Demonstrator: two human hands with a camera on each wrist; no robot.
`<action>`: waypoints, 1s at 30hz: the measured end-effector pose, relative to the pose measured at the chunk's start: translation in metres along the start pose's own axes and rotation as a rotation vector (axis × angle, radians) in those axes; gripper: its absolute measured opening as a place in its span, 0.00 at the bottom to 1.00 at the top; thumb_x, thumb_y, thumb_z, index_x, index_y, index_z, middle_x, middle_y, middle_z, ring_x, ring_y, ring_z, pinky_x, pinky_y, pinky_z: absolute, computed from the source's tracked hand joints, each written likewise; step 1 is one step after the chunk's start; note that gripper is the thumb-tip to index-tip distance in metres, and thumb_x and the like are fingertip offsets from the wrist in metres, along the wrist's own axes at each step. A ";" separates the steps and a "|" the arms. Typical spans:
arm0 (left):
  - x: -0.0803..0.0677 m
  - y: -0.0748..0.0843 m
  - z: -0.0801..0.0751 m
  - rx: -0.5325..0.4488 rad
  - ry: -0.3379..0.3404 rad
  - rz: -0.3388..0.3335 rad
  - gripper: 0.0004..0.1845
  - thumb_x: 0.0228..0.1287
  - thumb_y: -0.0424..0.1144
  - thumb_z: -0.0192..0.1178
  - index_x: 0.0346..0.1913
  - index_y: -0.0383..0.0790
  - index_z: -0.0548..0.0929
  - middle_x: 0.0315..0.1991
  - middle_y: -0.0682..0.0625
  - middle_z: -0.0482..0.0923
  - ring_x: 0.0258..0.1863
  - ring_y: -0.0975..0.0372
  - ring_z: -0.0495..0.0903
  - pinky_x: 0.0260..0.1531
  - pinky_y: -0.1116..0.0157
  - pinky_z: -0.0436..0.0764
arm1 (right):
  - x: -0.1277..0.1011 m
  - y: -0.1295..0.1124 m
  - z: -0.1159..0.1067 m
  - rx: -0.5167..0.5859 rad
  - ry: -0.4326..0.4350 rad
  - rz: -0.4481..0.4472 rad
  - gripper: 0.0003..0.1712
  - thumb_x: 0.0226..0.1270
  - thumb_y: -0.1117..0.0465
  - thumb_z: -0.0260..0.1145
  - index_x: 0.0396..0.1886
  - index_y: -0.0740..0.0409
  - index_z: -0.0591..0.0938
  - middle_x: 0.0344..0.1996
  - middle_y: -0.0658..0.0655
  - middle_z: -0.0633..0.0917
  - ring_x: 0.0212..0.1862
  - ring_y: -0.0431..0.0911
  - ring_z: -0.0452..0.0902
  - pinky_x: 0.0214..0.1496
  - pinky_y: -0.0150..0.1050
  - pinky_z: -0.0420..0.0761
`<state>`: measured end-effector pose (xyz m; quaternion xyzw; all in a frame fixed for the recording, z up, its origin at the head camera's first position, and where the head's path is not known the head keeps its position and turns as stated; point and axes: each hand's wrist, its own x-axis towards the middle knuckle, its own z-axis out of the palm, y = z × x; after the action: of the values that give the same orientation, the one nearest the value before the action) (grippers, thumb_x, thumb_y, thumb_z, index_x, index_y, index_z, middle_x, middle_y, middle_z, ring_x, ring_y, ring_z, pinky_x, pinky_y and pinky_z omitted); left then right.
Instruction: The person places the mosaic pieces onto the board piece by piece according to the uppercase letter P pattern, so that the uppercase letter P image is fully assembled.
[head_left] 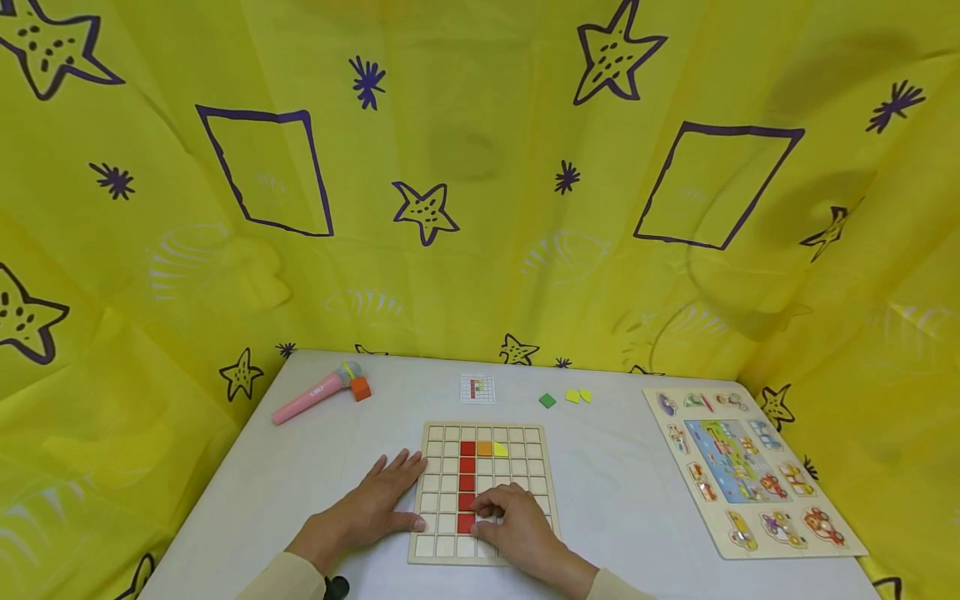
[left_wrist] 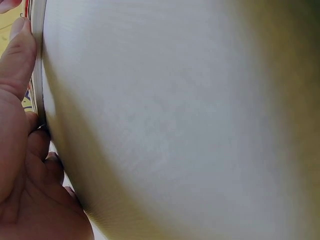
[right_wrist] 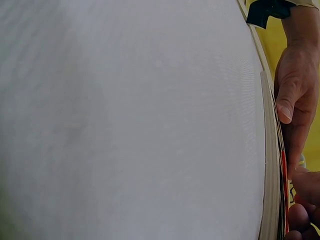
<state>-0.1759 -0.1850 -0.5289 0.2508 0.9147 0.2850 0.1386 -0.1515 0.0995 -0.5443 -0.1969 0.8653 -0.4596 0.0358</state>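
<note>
A wooden grid board (head_left: 445, 547) lies on the white table, with a column of several red square tiles (head_left: 467, 465) in its cells. An orange square tile (head_left: 484, 449) and a yellow rounded tile (head_left: 500, 450) continue the top of that column to the right. My left hand (head_left: 375, 504) rests along the board's left edge, fingers straight and thumb on the rim. With curled fingers, my right hand (head_left: 519, 523) holds thumb and index fingertip at the lowest red tile (head_left: 466, 523). That hand covers part of the lower right cells.
Behind the board lie a small pattern card (head_left: 477, 389), a green tile (head_left: 547, 401) and two yellow pieces (head_left: 573, 396). A pink toy microphone (head_left: 311, 398) touches an orange-red cube (head_left: 361, 388) at the back left. On the right is a wooden picture puzzle (head_left: 731, 537). Yellow curtain surrounds the table.
</note>
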 end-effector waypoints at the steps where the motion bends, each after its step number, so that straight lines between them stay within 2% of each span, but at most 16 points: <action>1: 0.000 0.000 0.000 -0.001 0.000 0.000 0.53 0.63 0.59 0.71 0.82 0.33 0.61 0.83 0.37 0.58 0.84 0.41 0.50 0.82 0.36 0.43 | 0.000 0.000 0.000 0.005 -0.001 0.006 0.10 0.59 0.61 0.81 0.40 0.50 0.90 0.34 0.42 0.86 0.40 0.34 0.75 0.42 0.30 0.77; 10: -0.001 0.000 0.000 -0.008 -0.003 -0.001 0.53 0.64 0.59 0.71 0.82 0.33 0.61 0.83 0.37 0.57 0.84 0.41 0.50 0.82 0.36 0.43 | 0.000 -0.001 -0.005 0.095 -0.009 0.075 0.10 0.61 0.61 0.80 0.41 0.53 0.89 0.33 0.45 0.83 0.36 0.33 0.73 0.39 0.28 0.76; 15: -0.002 0.000 0.000 -0.010 0.004 0.008 0.53 0.63 0.58 0.71 0.82 0.32 0.61 0.83 0.36 0.58 0.84 0.39 0.50 0.81 0.35 0.43 | 0.002 -0.002 -0.011 0.129 -0.004 0.075 0.11 0.61 0.64 0.79 0.42 0.56 0.88 0.34 0.48 0.83 0.35 0.34 0.73 0.38 0.27 0.77; 23: 0.000 -0.001 0.001 -0.012 -0.001 0.001 0.54 0.63 0.58 0.72 0.82 0.32 0.60 0.83 0.38 0.57 0.85 0.41 0.50 0.82 0.36 0.43 | 0.007 -0.001 -0.025 0.193 -0.027 0.078 0.12 0.65 0.65 0.77 0.47 0.60 0.87 0.37 0.51 0.85 0.37 0.36 0.75 0.40 0.28 0.78; 30: 0.000 -0.002 0.001 -0.013 -0.005 -0.002 0.54 0.63 0.59 0.71 0.82 0.33 0.60 0.84 0.38 0.57 0.85 0.41 0.49 0.82 0.37 0.42 | 0.016 0.005 -0.045 0.188 0.007 0.092 0.14 0.67 0.63 0.76 0.50 0.62 0.87 0.39 0.53 0.86 0.38 0.37 0.76 0.40 0.29 0.79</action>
<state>-0.1762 -0.1857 -0.5309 0.2497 0.9127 0.2904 0.1426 -0.1791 0.1313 -0.5206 -0.1511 0.8267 -0.5371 0.0724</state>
